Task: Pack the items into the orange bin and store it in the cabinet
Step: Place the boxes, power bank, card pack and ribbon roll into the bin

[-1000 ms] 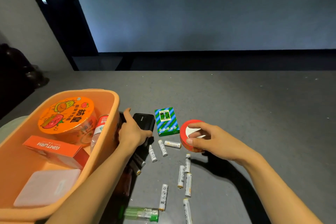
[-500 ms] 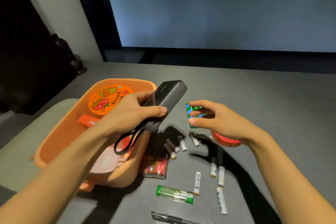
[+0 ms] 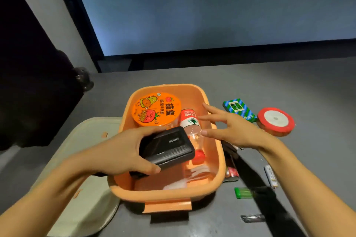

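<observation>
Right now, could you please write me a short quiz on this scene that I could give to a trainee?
1. True or false: the left hand holds the black power bank over the orange bin.
2. Pick one. The right hand is: A) closed in a fist; B) open with fingers spread, holding nothing; C) gripping the bin's rim.
3. Which lies nearer the bin on the table: the green-and-blue box or the red ribbon roll?

Key: 1 true; 2 B; 3 the green-and-blue box.
</observation>
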`<action>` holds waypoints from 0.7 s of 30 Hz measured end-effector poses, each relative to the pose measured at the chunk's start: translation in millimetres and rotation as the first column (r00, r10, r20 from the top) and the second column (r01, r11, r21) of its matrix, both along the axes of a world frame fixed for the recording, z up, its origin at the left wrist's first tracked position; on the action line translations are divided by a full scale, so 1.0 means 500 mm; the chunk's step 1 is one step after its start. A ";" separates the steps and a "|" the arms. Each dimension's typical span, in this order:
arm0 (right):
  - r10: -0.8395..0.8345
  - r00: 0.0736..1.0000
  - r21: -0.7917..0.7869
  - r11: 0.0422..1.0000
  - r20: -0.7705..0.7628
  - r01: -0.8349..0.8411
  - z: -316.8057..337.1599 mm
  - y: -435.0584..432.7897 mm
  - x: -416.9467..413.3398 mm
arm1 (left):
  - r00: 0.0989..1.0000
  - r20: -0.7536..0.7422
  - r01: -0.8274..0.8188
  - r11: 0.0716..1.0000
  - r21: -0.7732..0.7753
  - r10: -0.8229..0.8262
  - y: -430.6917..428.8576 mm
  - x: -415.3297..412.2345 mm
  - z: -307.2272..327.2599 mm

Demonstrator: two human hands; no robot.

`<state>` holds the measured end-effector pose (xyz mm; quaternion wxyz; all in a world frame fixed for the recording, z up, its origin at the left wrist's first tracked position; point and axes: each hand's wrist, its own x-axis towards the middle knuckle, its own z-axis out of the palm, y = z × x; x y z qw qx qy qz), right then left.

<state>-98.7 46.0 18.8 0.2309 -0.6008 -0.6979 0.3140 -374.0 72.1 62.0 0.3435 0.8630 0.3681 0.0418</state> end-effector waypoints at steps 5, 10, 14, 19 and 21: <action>-0.038 0.971 0.069 0.997 0.236 0.022 0.000 -0.016 0.000 | 0.987 -0.010 0.162 0.987 -0.017 -0.162 0.016 0.021 -0.006; -0.029 0.990 0.001 1.000 0.141 0.029 0.000 -0.015 0.002 | 0.974 -0.067 0.212 0.976 -0.056 -0.216 0.026 0.024 -0.009; -0.011 0.996 -0.025 1.000 0.085 0.013 0.000 -0.013 0.003 | 0.942 -0.143 0.296 0.953 -0.064 -0.303 0.015 0.036 -0.027; 0.002 0.998 -0.007 1.000 0.068 -0.001 -0.011 -0.009 0.008 | 0.938 -0.190 0.287 0.957 -0.042 -0.290 0.003 0.067 -0.064; 0.010 0.998 -0.003 1.000 0.061 -0.010 -0.013 -0.009 0.010 | 0.946 -0.187 0.261 0.964 -0.052 -0.266 0.000 0.062 -0.081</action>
